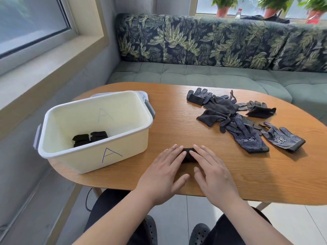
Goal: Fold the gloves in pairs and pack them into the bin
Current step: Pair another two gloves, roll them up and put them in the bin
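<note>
– Two hands are pressing down on one small folded black fabric glove bundle (188, 155). The left hand (164, 171) and the right hand (213, 171) are both lying flat on it, fingers straight and slightly spread, fingertips covering its two ends.
– Where is that bundle lying?
– It is lying on the oval light wooden table (256, 177), near the front edge, with the thumbs pointing toward each other just in front of it.
– What is sitting to its left?
– The cream rectangular plastic bin (88, 156), marked with a blue letter A, is standing just beside the left hand, with a narrow strip of bare wood showing between them. The bin is sitting close to the table's left edge. Some folded dark gloves (90, 137) are lying on its floor against the near wall.
– And to the right?
– A loose pile of black and navy white-dotted gloves (222, 107) is spreading over the far right part, well apart from the hands. One navy dotted glove (281, 138) is lying at the pile's right end, nearest the right edge. A broad band of bare wood is running between the pile and the right hand.
– Beyond the table?
– A green cushioned bench with a leaf-print back (194, 73) is curving round the far edge.
</note>
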`<state>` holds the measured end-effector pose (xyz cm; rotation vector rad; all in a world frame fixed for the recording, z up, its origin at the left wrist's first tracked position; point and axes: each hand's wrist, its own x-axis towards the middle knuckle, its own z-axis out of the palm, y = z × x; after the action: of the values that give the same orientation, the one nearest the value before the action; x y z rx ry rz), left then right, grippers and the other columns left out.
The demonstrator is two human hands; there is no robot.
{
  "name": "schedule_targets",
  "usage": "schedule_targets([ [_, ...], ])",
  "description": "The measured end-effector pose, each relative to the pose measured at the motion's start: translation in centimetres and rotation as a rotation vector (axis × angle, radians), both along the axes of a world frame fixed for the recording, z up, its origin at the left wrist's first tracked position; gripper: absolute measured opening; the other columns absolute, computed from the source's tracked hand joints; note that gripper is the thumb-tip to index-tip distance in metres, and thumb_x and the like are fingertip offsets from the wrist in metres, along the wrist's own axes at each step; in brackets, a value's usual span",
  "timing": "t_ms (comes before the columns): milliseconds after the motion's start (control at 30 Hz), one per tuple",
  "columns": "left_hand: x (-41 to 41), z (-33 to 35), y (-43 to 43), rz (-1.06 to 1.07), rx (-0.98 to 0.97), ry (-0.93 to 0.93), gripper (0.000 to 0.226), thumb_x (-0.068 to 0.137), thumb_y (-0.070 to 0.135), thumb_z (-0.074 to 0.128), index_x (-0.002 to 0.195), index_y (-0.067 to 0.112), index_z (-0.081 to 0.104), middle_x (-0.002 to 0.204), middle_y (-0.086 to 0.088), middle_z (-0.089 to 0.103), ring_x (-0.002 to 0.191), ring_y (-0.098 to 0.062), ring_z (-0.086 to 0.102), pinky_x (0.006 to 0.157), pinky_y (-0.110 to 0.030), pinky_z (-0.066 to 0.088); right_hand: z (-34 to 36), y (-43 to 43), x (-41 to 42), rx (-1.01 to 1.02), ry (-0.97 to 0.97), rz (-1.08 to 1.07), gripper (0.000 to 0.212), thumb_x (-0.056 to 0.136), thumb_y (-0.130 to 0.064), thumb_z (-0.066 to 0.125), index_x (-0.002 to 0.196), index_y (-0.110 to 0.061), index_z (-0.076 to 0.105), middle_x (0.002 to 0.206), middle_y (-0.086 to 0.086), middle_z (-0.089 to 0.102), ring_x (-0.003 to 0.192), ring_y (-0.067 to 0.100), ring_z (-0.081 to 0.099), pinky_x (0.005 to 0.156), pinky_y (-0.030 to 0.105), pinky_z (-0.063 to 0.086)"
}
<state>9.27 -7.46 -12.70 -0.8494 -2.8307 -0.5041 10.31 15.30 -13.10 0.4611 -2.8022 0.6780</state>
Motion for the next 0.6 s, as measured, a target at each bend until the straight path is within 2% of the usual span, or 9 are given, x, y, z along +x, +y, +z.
schedule_targets([
  [67,0.0,0.4,-0.3,0.046,0.115,-0.039,0.066,0.111,0.06,0.036,0.167,0.024,0.031,0.176,0.014,0.016,0.163,-0.003,-0.003,0.133,-0.033,0.011,0.1,0.0,-0.2,-0.06,-0.013,-0.037,0.047,0.107,-0.029,0.053,0.154,-0.036,0.054,0.165,-0.023,0.04,0.16,0.003,0.022,0.126,0.046,0.035],
  [167,0.1,0.8,-0.6,0.118,0.291,-0.077,0.055,0.111,0.054,0.044,0.158,0.026,0.044,0.168,0.017,0.031,0.16,-0.002,0.013,0.131,-0.031,0.019,0.2,0.0,-0.4,-0.188,0.019,-0.126,0.036,0.105,-0.026,0.061,0.139,-0.034,0.068,0.148,-0.023,0.058,0.148,0.006,0.039,0.12,0.045,0.041],
  [267,0.2,1.1,-0.7,0.179,0.378,-0.081,0.046,0.109,0.048,0.049,0.15,0.027,0.053,0.155,0.018,0.041,0.151,-0.005,0.031,0.125,-0.031,0.031,0.5,0.0,-0.1,-0.259,0.07,-0.181,0.023,0.1,-0.025,0.068,0.12,-0.032,0.078,0.123,-0.021,0.065,0.127,0.009,0.051,0.106,0.038,0.049],
  [400,0.2,1.3,-0.7,0.219,0.391,-0.084,0.039,0.108,0.045,0.053,0.143,0.028,0.057,0.144,0.019,0.046,0.14,-0.003,0.039,0.119,-0.025,0.035,0.8,0.2,0.3,-0.312,0.079,-0.171,0.015,0.096,-0.022,0.074,0.101,-0.034,0.082,0.098,-0.024,0.067,0.106,0.009,0.058,0.087,0.03,0.05],
  [500,0.1,1.3,-0.7,0.24,0.363,-0.087,0.038,0.107,0.046,0.053,0.141,0.027,0.059,0.137,0.019,0.048,0.134,-0.001,0.04,0.115,-0.022,0.036,1.1,0.5,0.2,-0.385,0.038,-0.15,0.015,0.096,-0.024,0.076,0.102,-0.037,0.082,0.097,-0.022,0.07,0.103,0.01,0.061,0.084,0.026,0.049],
  [600,0.1,1.3,-0.6,0.248,0.341,-0.083,0.038,0.107,0.046,0.053,0.138,0.025,0.063,0.131,0.017,0.051,0.129,-0.002,0.042,0.112,-0.021,0.038,1.0,0.6,-0.3,-0.418,-0.02,-0.143,0.022,0.096,-0.03,0.076,0.114,-0.043,0.079,0.115,-0.026,0.07,0.119,0.009,0.058,0.097,0.026,0.048],
])
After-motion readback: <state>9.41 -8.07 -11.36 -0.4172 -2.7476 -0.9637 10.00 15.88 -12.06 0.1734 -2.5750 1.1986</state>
